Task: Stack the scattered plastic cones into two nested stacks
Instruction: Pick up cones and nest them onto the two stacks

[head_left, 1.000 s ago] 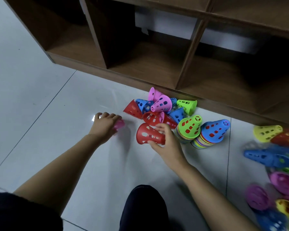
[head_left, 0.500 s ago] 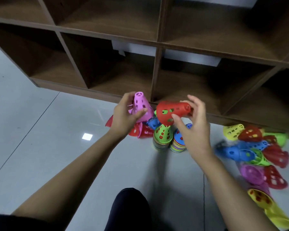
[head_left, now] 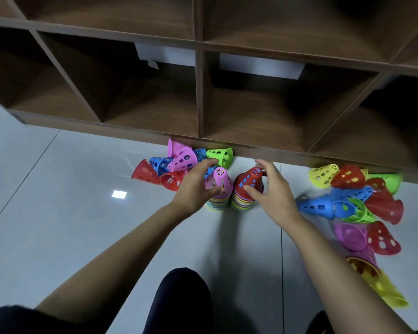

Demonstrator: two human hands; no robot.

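Note:
Two nested stacks of perforated plastic cones stand side by side on the floor. The left stack (head_left: pixel 217 204) is topped by a pink cone (head_left: pixel 219 183), which my left hand (head_left: pixel 195 188) grips from the left. The right stack (head_left: pixel 242 203) is topped by a red cone (head_left: pixel 249 180); my right hand (head_left: pixel 269 189) holds it between thumb and fingers. A loose pile of red, blue, pink and green cones (head_left: pixel 179 162) lies behind my left hand. A larger scattered pile of cones (head_left: pixel 362 201) lies to the right.
A dark wooden cubby shelf (head_left: pixel 203 141) runs along the floor just behind the cones. The floor is pale grey tile (head_left: pixel 70 213). My dark-clothed knee (head_left: pixel 181 300) shows at the bottom centre. A yellow cone (head_left: pixel 386 292) lies at the near right.
Both hands have come down from mid-air. The pink cone now sits on the left stack and the red cone on the right stack, covering the green and blue tops seen before.

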